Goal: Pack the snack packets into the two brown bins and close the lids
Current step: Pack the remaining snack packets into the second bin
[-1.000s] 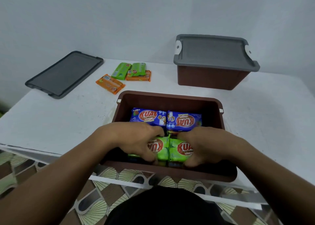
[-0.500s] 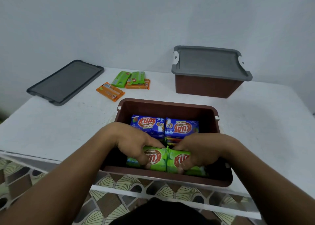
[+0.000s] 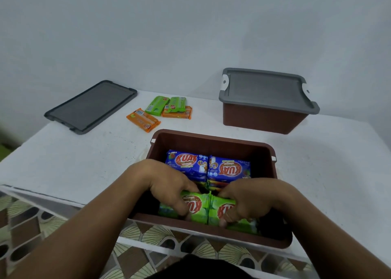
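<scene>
1. The open brown bin (image 3: 211, 142) sits at the near edge of the white table (image 3: 84, 162), with two blue KUAT packets (image 3: 186, 162) side by side in its far half.
2. The left hand (image 3: 169, 185) has its fingers curled over the left green KUAT packet (image 3: 197, 206) in the near half. The right hand (image 3: 254, 198) grips the right green KUAT packet (image 3: 218, 214) the same way, and the two packets are touching.
3. The second brown bin (image 3: 264, 119) is back right, with its grey lid (image 3: 264, 88) on.
4. A loose grey lid (image 3: 91, 105) lies back left, with small orange and green packets (image 3: 143, 120) on the table just beside it.

"KUAT" on blue packets (image 3: 186, 165) (one inverted)
</scene>
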Motion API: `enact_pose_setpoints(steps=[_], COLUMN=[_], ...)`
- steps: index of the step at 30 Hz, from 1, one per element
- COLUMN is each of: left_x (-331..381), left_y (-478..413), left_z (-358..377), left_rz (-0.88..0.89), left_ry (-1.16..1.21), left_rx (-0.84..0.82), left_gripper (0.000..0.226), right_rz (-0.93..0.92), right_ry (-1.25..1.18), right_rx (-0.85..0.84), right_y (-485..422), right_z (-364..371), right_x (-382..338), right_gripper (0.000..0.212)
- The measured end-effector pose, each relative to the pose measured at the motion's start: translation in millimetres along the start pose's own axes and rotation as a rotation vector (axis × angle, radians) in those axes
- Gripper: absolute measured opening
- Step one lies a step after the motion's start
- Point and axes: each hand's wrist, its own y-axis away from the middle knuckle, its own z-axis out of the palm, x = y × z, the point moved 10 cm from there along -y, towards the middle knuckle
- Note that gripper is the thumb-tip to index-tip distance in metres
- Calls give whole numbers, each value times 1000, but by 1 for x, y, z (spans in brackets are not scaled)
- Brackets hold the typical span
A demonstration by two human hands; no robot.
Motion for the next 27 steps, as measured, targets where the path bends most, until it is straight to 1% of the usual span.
enact_pose_setpoints(steps=[2,4,7,8,9,11,13,14,15,16,18,21,24,27], left_x=[0,0,3,5,7,10,11,10,8,4,-7,-24,-49,-73], left_y=[0,0,3,6,11,25,44,53,62,69,80,95,109,115], left_z=[0,-2,-12,-19,-26,-44,-63,-72,-80,-89,-102,-121,-142,-162], left_rz=[1,6,59,90,128,206,279,313,340,354,359,357,308,255], left_ry=[-7,-22,-29,11,67,127,157,186,213,236,274,287,294,269], left_rx=[30,79,212,274,340,502,677,753,821,878,952,1022,1119,1140], left_gripper=[51,57,67,64,57,34,13,8,6,7,10,4,5,3], right_rz=[6,-13,-62,-74,-84,-114,-179,-211,-234,-248,-272,-293,-284,-241], right_ry=[-49,-71,3,10,-11,-103,-196,-239,-284,-324,-369,-384,-403,-396], right_rx=[6,17,57,75,98,178,332,425,509,577,669,759,823,858], right_y=[1,2,6,6,7,11,16,19,21,23,21,10,-7,-28], right_z=[1,-1,-8,-11,-16,-32,-60,-76,-90,-103,-123,-151,-176,-201], right_x=[2,0,-7,-9,-11,-18,-29,-34,-38,-41,-49,-56,-56,-54], right_gripper=[58,57,60,61,61,54,33,20,11,5,3,2,1,4])
